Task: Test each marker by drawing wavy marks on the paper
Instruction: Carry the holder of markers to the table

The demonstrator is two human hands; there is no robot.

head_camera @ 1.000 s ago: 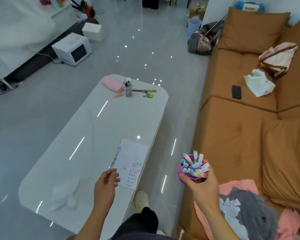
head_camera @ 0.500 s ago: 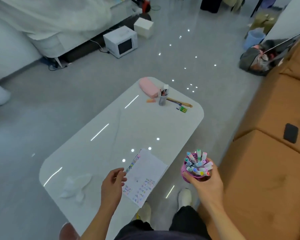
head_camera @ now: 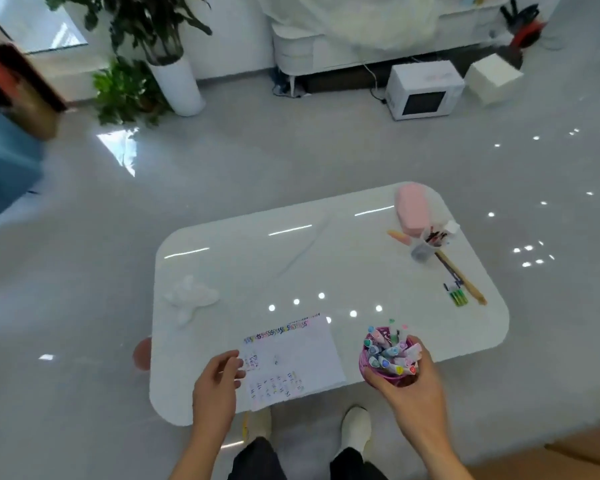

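Note:
A white sheet of paper point(head_camera: 295, 355) with coloured wavy marks lies near the front edge of the white table point(head_camera: 257, 265). My left hand point(head_camera: 215, 386) hovers at the paper's left edge with loosely curled fingers and holds nothing. My right hand point(head_camera: 409, 393) grips a purple cup point(head_camera: 383, 374) from below. The cup is packed with several pastel markers point(head_camera: 390, 351), caps up, and it hangs over the table's front edge, right of the paper.
At the table's far right are a pink pencil case point(head_camera: 413, 211), a clear pen holder point(head_camera: 425, 245), a wooden stick point(head_camera: 463, 280) and green pens point(head_camera: 458, 297). A crumpled tissue point(head_camera: 191, 296) lies at the left. My feet point(head_camera: 355, 427) stand under the front edge.
The view has swung left, so I now face the table's long side. My right hand has carried the marker cup in over the table edge. My left hand stays at the paper.

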